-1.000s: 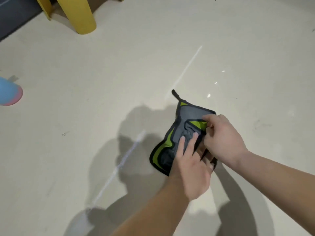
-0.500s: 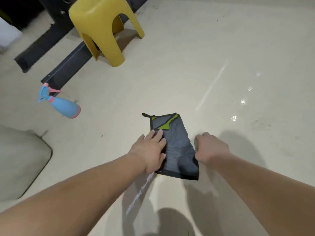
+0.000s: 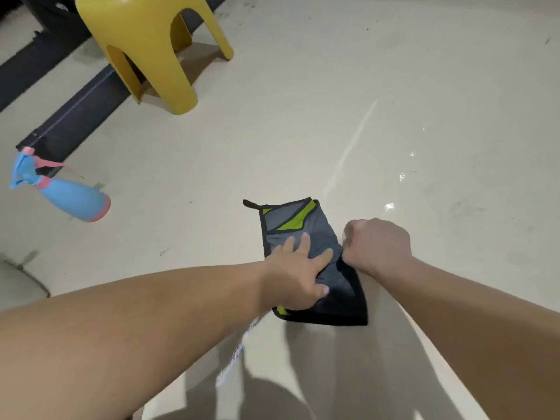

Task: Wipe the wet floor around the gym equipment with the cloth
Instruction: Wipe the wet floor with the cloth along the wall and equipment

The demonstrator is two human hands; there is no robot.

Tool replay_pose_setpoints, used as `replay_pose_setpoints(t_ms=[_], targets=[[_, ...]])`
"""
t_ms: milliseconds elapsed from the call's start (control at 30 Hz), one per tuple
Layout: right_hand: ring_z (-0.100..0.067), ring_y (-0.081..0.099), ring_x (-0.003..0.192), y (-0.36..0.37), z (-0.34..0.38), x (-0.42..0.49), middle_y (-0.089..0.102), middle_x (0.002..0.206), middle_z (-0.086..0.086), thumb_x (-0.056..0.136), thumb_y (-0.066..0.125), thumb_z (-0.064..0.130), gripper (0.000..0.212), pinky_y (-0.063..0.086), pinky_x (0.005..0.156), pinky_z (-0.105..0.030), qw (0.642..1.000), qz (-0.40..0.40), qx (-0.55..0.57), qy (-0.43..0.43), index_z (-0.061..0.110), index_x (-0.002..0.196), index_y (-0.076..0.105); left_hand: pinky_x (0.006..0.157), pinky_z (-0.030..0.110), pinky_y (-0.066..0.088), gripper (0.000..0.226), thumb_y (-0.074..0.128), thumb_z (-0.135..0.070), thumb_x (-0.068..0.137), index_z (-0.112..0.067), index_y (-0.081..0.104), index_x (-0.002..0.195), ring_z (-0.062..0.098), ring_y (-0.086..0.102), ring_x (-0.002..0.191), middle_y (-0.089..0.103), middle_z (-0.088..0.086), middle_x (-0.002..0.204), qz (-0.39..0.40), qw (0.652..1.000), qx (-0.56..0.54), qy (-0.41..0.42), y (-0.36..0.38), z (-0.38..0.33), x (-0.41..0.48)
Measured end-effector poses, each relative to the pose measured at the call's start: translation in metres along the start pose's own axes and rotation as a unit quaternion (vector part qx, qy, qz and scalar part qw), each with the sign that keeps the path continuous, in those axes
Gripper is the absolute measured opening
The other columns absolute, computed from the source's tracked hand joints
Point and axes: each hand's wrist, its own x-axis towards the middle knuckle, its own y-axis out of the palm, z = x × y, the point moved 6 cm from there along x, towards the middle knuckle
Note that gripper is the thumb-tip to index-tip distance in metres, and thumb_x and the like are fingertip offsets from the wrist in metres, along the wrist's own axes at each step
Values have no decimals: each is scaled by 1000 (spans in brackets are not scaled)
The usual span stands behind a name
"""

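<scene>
A grey cloth point(image 3: 306, 225) with lime-green patches and black edging lies folded flat on the pale floor point(image 3: 394, 71). My left hand point(image 3: 295, 274) rests palm-down on its near half, fingers spread across the fabric. My right hand point(image 3: 377, 245) is curled into a fist at the cloth's right edge; whether it pinches the edge is hidden. Small wet glints point(image 3: 389, 206) shine on the floor just beyond the right hand.
A yellow plastic stool point(image 3: 151, 47) stands at the upper left. Behind it runs a black equipment base rail point(image 3: 75, 116). A blue and pink spray bottle point(image 3: 63, 192) lies at the left. A pale object's edge point(image 3: 18, 283) shows at far left.
The cloth went from being held bunched in both hands to lying flat on the floor. My left hand has slid further onto it, and my right fist has come to its right edge.
</scene>
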Motion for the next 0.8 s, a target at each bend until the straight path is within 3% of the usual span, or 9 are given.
replay_pose_setpoints(t_ms=[133, 267, 433, 500, 600, 633, 700, 800], targets=[[-27, 61, 75, -3, 4, 6, 61, 77, 5, 89, 47, 34, 18, 43, 59, -28, 997, -56, -9, 55, 29, 98, 61, 123, 63, -16, 85, 25, -75, 101, -36, -17, 164, 47, -39, 149, -42, 20, 162, -90, 995, -24, 27, 28, -1, 33], [-31, 62, 101, -6, 38, 32, 67, 108, -4, 94, 47, 30, 29, 51, 75, -36, 990, -60, 62, 114, 22, 116, 64, 119, 65, -21, 87, 19, -79, 98, -34, -14, 165, 42, -52, 141, -48, 21, 158, -166, 981, 18, 103, 52, 19, 42], [-31, 61, 105, -4, 120, 61, 66, 115, -7, 94, 51, 27, 33, 53, 87, -42, 971, -90, 174, 137, 21, 124, 63, 124, 56, -19, 72, 12, -71, 103, -41, -7, 166, 33, -41, 151, -32, 13, 168, -224, 950, 111, 188, 45, 124, 45], [-31, 59, 112, -1, 158, 65, 60, 120, -7, 96, 50, 30, 38, 52, 89, -43, 973, -106, 166, 121, 23, 133, 58, 128, 55, -10, 68, 22, -65, 105, -42, 5, 167, 33, -29, 157, -25, 14, 171, -274, 946, 70, 158, 39, 188, 47], [-25, 55, 120, 8, 217, 81, 56, 126, -3, 98, 48, 36, 42, 51, 89, -42, 981, -90, 158, 74, 26, 138, 54, 127, 62, 15, 68, 45, -51, 99, -32, 33, 164, 42, 7, 161, 10, 22, 173, -365, 928, -33, 72, 40, 287, 37], [-24, 54, 121, 11, 234, 89, 55, 127, -1, 98, 48, 37, 42, 52, 89, -42, 984, -80, 151, 58, 27, 139, 53, 125, 63, 18, 69, 46, -48, 97, -29, 36, 163, 44, 11, 160, 14, 23, 172, -372, 926, -54, 46, 46, 306, 31], [-24, 54, 119, 15, 263, 104, 55, 124, 0, 97, 50, 37, 42, 53, 90, -43, 988, -63, 139, 33, 26, 137, 54, 125, 65, 15, 74, 40, -48, 95, -29, 27, 166, 44, 2, 160, 7, 20, 174, -333, 940, -74, 21, 70, 316, 15], [-23, 53, 120, 21, 300, 123, 54, 121, 1, 97, 51, 35, 39, 53, 89, -42, 991, -47, 127, 3, 27, 135, 56, 124, 61, 3, 81, 41, -49, 91, -35, 16, 167, 41, -12, 160, -3, 12, 176, -304, 947, -29, 102, 105, 316, -20]])
